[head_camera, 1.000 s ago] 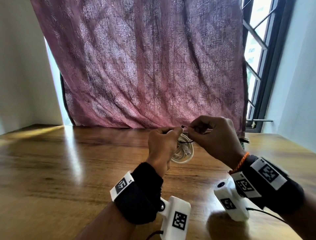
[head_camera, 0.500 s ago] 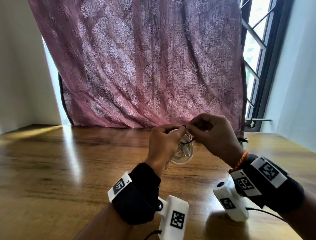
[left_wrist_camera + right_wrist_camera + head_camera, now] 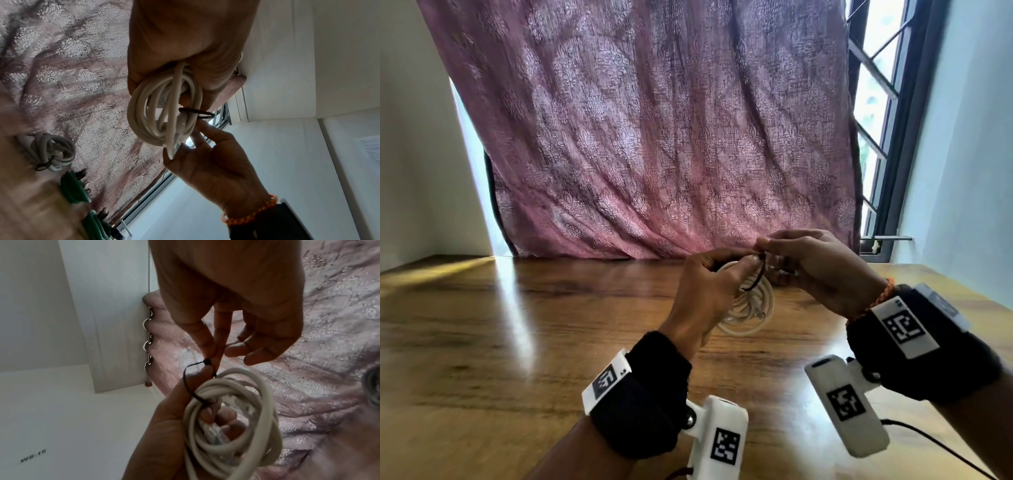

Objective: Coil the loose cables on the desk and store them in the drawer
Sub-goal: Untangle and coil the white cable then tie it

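Observation:
A white cable coil (image 3: 748, 310) hangs above the wooden desk (image 3: 517, 342), and my left hand (image 3: 726, 270) grips its top. A thin black tie (image 3: 756, 279) loops around the coil's strands. My right hand (image 3: 763, 248) pinches the tie's upper end between thumb and forefinger, just right of the left hand. In the left wrist view the cable coil (image 3: 148, 116) fills my left hand's grasp and the black tie (image 3: 197, 112) crosses it. The right wrist view shows the black tie (image 3: 189, 382) running from my right hand's pinch (image 3: 211, 356) down to the cable coil (image 3: 236, 418).
A tied grey-white cable coil (image 3: 49, 149) and two green cable bundles (image 3: 72, 188) (image 3: 94, 225) lie on the desk by the pink curtain (image 3: 654, 137). A window (image 3: 876, 102) stands at the right. No drawer is in view.
My right hand has drawn the black tie's end upward and closer to the left thumb. The left hand keeps its hold on the coil.

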`<action>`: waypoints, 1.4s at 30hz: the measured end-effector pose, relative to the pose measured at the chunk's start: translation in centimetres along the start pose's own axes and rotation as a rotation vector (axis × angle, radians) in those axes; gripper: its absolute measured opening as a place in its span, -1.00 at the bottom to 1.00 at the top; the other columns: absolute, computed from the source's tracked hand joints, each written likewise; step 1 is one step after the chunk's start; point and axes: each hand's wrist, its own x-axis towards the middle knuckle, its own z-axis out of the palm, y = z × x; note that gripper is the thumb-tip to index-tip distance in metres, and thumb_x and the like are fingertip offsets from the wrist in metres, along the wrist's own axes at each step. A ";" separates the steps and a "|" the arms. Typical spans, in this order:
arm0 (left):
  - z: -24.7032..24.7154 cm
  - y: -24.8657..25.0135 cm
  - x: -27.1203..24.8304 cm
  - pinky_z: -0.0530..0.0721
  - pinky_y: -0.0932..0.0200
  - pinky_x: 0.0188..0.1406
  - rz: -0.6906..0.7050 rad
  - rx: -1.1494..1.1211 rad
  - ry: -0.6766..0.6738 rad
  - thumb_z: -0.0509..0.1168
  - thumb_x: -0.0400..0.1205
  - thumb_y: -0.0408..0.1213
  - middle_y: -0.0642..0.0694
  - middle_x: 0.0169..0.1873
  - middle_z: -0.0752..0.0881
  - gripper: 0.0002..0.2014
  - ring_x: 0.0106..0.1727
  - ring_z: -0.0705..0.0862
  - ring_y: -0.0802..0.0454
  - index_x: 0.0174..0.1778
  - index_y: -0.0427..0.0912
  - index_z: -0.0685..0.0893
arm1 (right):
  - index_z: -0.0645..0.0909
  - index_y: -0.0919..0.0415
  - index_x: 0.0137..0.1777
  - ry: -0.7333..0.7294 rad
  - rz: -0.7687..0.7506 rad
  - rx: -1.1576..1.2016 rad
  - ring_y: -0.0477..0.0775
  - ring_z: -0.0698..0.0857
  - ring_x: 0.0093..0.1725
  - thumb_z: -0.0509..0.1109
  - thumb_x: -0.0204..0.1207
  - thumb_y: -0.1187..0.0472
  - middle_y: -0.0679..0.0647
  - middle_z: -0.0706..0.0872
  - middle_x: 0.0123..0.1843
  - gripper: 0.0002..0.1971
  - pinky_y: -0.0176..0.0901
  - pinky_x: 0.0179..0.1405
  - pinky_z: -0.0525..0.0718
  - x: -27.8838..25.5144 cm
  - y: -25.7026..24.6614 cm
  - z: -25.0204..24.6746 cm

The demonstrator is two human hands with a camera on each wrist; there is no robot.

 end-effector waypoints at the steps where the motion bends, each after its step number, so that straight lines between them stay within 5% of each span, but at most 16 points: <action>1: 0.1 0.0 -0.1 0.56 0.45 -0.45 0.008 0.001 -0.016 0.37 0.54 -0.46 0.02 -0.41 0.77 -0.88 -0.41 0.68 0.28 -0.21 -0.21 0.79 | 0.62 0.26 -0.16 0.033 -0.032 -0.008 -0.11 0.58 -0.39 0.41 0.50 0.32 0.02 0.62 -0.42 -0.97 -0.32 -0.36 0.66 0.1 -0.1 0.0; 7: 0.4 0.2 -0.2 0.55 0.32 -0.43 0.017 -0.042 -0.104 0.36 0.57 -0.27 -0.13 -0.40 0.74 -0.85 -0.40 0.60 0.07 -0.23 -0.22 0.80 | 0.55 0.22 -0.28 0.198 -0.203 -0.010 -0.08 0.59 -0.36 0.36 0.55 0.32 0.04 0.62 -0.35 -0.84 -0.25 -0.32 0.67 0.5 -0.4 -0.6; 10: 0.5 0.6 -0.5 0.59 0.33 -0.38 0.071 -0.015 -0.229 0.43 0.39 -0.16 -0.04 -0.38 0.75 -0.81 -0.37 0.63 0.12 -0.19 -0.18 0.79 | 0.55 0.23 -0.25 0.208 -0.256 0.006 -0.03 0.69 -0.31 0.34 0.57 0.32 0.07 0.65 -0.31 -0.85 -0.13 -0.29 0.74 0.4 -0.8 -0.8; 17: 0.5 1.4 1.1 0.72 0.27 -0.04 0.080 0.092 -0.358 0.41 0.50 -0.45 -0.11 -0.09 0.75 -0.72 -0.09 0.71 0.12 0.12 -0.18 0.66 | 0.50 0.36 -0.01 0.232 -0.366 0.131 -0.03 0.74 -0.48 0.24 0.64 0.34 0.19 0.71 -0.21 -0.94 -0.17 -0.57 0.69 1.2 -3.3 -0.1; 23: 0.6 -0.3 4.1 0.68 0.32 -0.04 0.190 0.267 -0.238 0.40 0.55 -0.37 -0.04 -0.08 0.77 -0.78 -0.09 0.71 0.22 0.11 -0.12 0.70 | 0.50 0.33 -0.07 0.226 -0.435 0.168 0.03 0.75 -0.47 0.25 0.64 0.34 0.21 0.70 -0.32 -0.93 -0.08 -0.46 0.77 3.0 -3.4 -0.7; 26: 0.5 -1.5 5.0 0.69 0.28 -0.04 0.234 0.269 -0.187 0.40 0.55 -0.39 -0.13 -0.08 0.78 -0.78 -0.10 0.71 0.16 0.11 -0.20 0.71 | 0.58 0.38 -0.06 0.092 -0.419 0.117 0.00 0.76 -0.39 0.31 0.58 0.35 0.23 0.72 -0.24 -0.92 -0.14 -0.33 0.78 3.8 -2.5 -1.7; 29: 0.3 -2.6 5.7 0.67 0.32 -0.08 0.221 0.267 -0.160 0.39 0.55 -0.42 -0.15 -0.11 0.78 -0.81 -0.13 0.69 0.17 0.08 -0.23 0.71 | 0.64 0.49 0.05 -0.016 -0.351 -0.032 -0.06 0.78 -0.29 0.36 0.49 0.47 0.06 0.80 -0.25 -0.84 -0.24 -0.24 0.77 4.4 -1.1 -2.6; 32: 0.0 -3.5 6.1 0.66 0.32 -0.09 0.211 0.278 -0.139 0.40 0.54 -0.41 -0.18 -0.11 0.78 -0.82 -0.14 0.69 0.16 0.05 -0.26 0.73 | 0.65 0.48 0.13 -0.001 -0.444 -0.144 -0.19 0.74 -0.32 0.37 0.45 0.55 -0.10 0.80 -0.36 -0.75 -0.35 -0.25 0.73 4.5 0.3 -2.6; 38: -0.1 -3.4 6.1 0.62 0.41 -0.18 0.217 0.308 -0.083 0.43 0.51 -0.45 -0.05 -0.24 0.76 -0.85 -0.27 0.66 0.32 -0.07 -0.15 0.74 | 0.73 0.38 -0.11 0.061 -0.611 -0.316 -0.24 0.73 -0.25 0.42 0.42 0.52 -0.17 0.79 -0.35 -0.88 -0.37 -0.13 0.67 4.3 1.1 -1.8; 42: -0.4 -3.5 6.2 0.65 0.25 -0.16 0.193 0.336 -0.034 0.46 0.48 -0.38 -0.07 -0.27 0.77 -0.91 -0.27 0.66 0.21 -0.15 -0.12 0.77 | 0.70 0.25 -0.21 0.055 -0.688 -0.434 -0.28 0.68 -0.28 0.40 0.42 0.54 -0.11 0.75 -0.30 -0.82 -0.36 -0.16 0.65 3.5 1.3 -0.8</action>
